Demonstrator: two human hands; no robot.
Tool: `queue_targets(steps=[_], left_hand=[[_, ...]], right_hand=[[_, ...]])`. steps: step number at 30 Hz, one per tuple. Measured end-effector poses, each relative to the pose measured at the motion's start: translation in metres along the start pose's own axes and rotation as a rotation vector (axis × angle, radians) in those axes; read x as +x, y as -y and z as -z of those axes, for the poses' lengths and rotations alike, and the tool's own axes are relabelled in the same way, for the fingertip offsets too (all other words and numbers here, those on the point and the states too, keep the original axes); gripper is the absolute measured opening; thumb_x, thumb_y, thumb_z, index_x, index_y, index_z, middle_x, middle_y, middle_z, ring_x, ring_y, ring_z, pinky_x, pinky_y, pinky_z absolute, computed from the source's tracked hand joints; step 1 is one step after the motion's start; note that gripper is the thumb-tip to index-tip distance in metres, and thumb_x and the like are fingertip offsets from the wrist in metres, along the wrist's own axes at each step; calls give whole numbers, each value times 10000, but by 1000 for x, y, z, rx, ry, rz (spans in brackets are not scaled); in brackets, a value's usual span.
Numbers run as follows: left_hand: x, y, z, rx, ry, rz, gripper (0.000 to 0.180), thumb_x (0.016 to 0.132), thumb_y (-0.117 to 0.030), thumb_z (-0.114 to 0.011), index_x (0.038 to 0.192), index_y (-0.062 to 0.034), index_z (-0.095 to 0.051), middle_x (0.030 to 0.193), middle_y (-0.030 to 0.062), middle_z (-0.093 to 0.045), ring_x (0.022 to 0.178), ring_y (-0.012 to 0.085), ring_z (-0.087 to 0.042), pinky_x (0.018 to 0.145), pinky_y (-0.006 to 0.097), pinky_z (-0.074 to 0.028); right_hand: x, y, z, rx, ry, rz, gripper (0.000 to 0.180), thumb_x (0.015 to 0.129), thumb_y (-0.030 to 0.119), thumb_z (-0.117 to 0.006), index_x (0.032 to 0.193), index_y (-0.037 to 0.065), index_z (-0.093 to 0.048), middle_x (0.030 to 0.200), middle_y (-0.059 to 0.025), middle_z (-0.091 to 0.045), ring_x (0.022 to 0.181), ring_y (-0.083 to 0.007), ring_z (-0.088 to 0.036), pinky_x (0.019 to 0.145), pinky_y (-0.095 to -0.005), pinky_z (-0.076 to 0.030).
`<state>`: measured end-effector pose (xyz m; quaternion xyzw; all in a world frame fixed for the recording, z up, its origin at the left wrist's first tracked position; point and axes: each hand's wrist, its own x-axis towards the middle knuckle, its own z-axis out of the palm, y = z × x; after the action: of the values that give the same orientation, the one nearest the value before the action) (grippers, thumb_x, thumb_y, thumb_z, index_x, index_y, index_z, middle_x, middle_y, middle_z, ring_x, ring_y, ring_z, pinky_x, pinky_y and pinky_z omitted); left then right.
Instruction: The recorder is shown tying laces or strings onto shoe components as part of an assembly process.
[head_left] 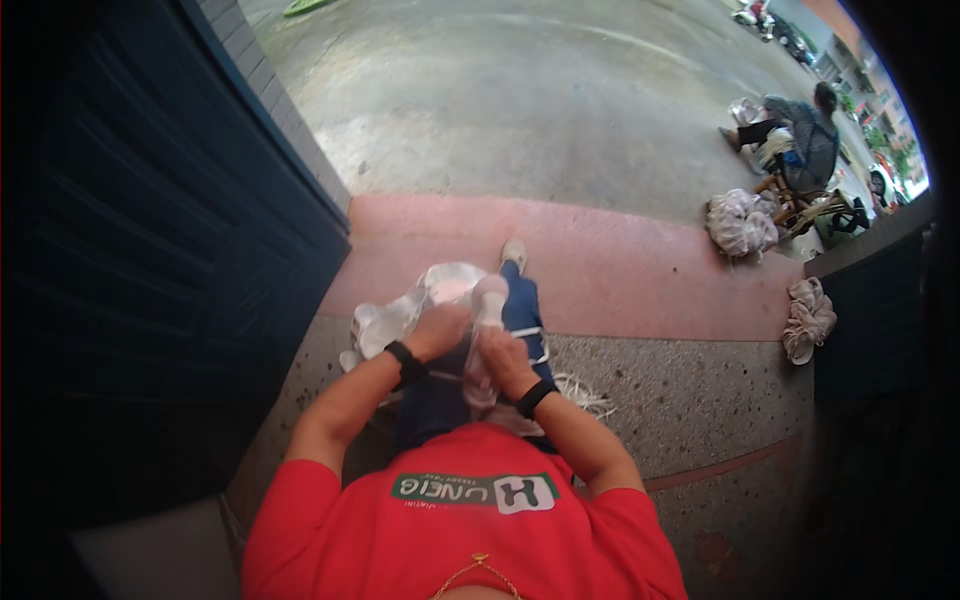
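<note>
A long, pale pink and white piece [489, 298] with a rounded top stands up over my lap; its kind is not clear. My right hand [508, 360] is closed around its middle, and the lower part hangs below the fingers. Just to the left, my left hand [440, 332] is curled shut at about the same height. Whatever its fingers pinch is hidden from view. Beyond and beside the left hand lies a heap of shiny white pieces [385, 322], some with pinkish insides. White strips [585, 396] spread out by my right thigh.
Dark panelled doors [180, 200] flank me at left and right. Past a pink floor band [640, 275] stretches grey concrete. At the right sits another person [808, 140], near a bulging pale bundle [742, 224]. A second bundle [808, 320] leans by the right door.
</note>
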<state>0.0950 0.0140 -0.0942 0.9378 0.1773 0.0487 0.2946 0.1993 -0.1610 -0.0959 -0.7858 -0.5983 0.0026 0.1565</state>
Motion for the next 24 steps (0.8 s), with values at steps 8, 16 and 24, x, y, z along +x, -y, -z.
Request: queue_targets(steps=[8, 16, 24], left_hand=[[-6, -7, 20, -775, 334, 577, 323, 965, -322, -706, 760, -81, -639, 623, -28, -546, 539, 70, -515, 457, 271, -376], [-2, -18, 35, -1098, 408, 655, 272, 998, -303, -668, 816, -106, -620, 652, -41, -536, 487, 58, -454, 409, 231, -319], [9, -42, 32, -705, 278, 410, 137, 964, -170, -660, 922, -40, -654, 712, 29, -660, 549, 101, -639, 429, 270, -469]], right_hand=[[6, -3, -14, -5, 96, -51, 59, 907, 101, -583, 893, 56, -618, 838, -138, -688, 717, -300, -730, 592, -401, -580], [-29, -35, 120, 1331, 488, -469, 161, 969, 226, -569, 838, 137, -543, 719, 10, -473, 592, -118, -459, 488, -285, -364], [-16, -73, 360, 2120, -162, -183, 192, 1026, 215, -532, 926, 91, -426, 694, 38, -364, 493, -49, -292, 408, -232, -229]])
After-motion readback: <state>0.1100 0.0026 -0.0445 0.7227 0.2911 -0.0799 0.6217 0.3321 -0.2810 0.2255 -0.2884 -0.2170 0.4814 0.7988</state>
